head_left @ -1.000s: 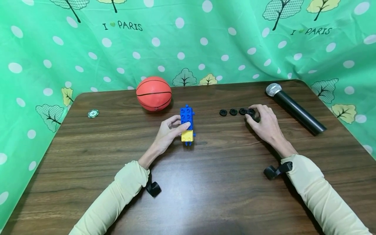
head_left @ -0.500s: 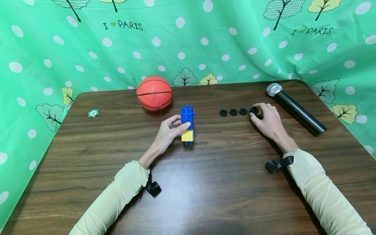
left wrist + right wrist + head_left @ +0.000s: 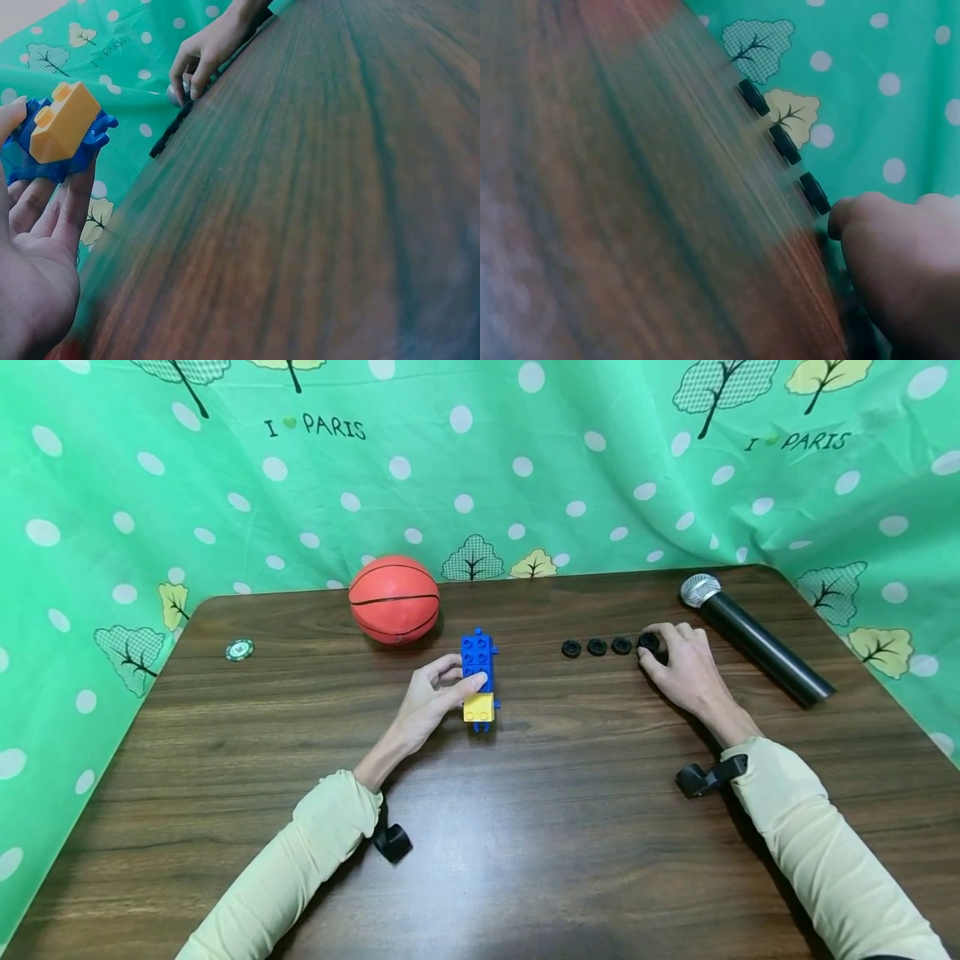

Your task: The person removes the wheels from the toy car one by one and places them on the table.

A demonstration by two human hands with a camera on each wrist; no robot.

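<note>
- Slid a little rightward since a second ago: right hand [image 3: 686, 668], fingertips curled pinching the end black wheel [image 3: 648, 642] (fourth in the row).
- Unmoved: left hand [image 3: 431, 697], fingers wrapped on the brick stack [image 3: 478, 677] at table [image 3: 525, 827] centre.
- Step, likely: picking up a wheel; next, lifting it clear toward the stack.

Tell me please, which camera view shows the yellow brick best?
The left wrist view: the yellow brick appears large and sharp on the blue brick, held by the left hand. The head view shows the yellow brick small, near the thumb. The right wrist view does not show it.
</note>
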